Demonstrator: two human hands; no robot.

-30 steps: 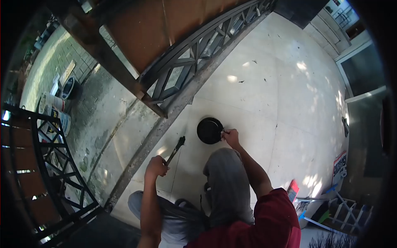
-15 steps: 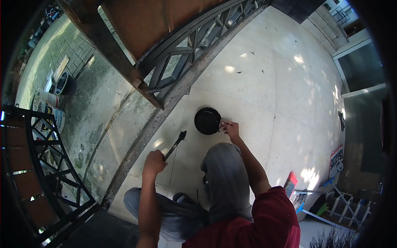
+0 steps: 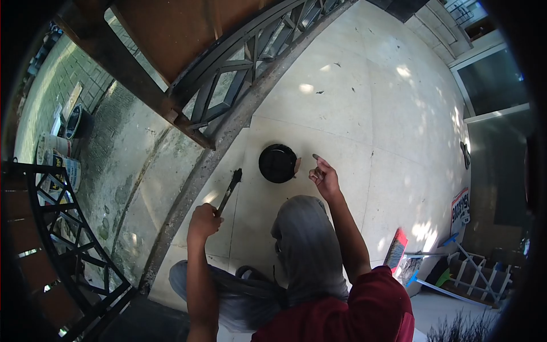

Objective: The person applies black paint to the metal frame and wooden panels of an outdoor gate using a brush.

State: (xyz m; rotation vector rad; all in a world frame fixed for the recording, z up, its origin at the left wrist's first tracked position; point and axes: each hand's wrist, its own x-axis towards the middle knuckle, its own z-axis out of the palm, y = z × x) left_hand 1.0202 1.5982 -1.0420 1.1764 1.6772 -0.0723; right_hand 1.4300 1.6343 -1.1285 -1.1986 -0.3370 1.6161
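In the head view my left hand (image 3: 204,222) is closed round the handle of a paintbrush (image 3: 230,191), whose dark bristles point up and away from me. To the right of the brush, a round black container (image 3: 277,163) rests on the floor tiles; its inside looks dark and glossy. A small brownish piece (image 3: 297,165) shows at the container's right rim. Just right of that, apart from the container, is my right hand (image 3: 325,178), its index finger stretched out and the others partly bent. I see nothing held in it.
A gate with a dark metal lattice (image 3: 228,85) and brown panels stands at the upper left, above a raised kerb (image 3: 176,211). Buckets (image 3: 62,165) sit outside on the left. A red-edged broom head (image 3: 397,248) and a folded rack (image 3: 478,279) lie at the lower right.
My right hand has let go at the container's right rim and drawn back to the right with its index finger extended. The paintbrush stays in my left hand. The view has shifted slightly.
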